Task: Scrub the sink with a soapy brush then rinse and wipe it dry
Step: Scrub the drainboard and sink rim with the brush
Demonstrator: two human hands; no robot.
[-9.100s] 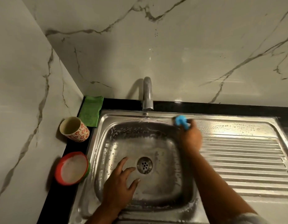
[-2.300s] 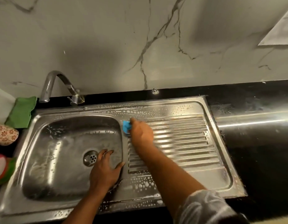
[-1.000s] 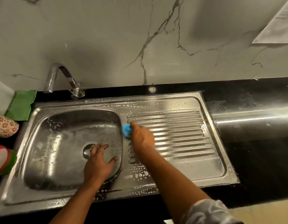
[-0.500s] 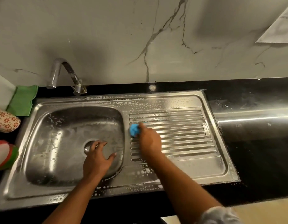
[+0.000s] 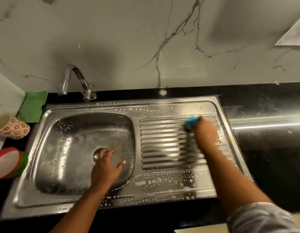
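Brush (image 5: pixel 191 122) in right hand (image 5: pixel 206 134), tip toward wall.

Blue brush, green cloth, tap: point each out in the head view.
blue brush (image 5: pixel 191 121), head view, on its blue top beside the right hand's fingers.
green cloth (image 5: pixel 33 106), head view, middle of the folded fabric.
tap (image 5: pixel 68 76), head view, on the curved spout.

The sink (image 5: pixel 50 167) basin lies open on its left half; the left hand (image 5: pixel 105 169) blocks the part by the drain. The right hand (image 5: pixel 205 133) with the blue brush (image 5: pixel 191 122) occupies the drainboard's far right corner, leaving its near ribs free. The tap (image 5: pixel 73 81) overhangs the back rim. A cup (image 5: pixel 12 126), bowl (image 5: pixel 8 163) and green cloth (image 5: pixel 33 106) crowd the left surface (image 5: pixel 272 148); its right side is open.
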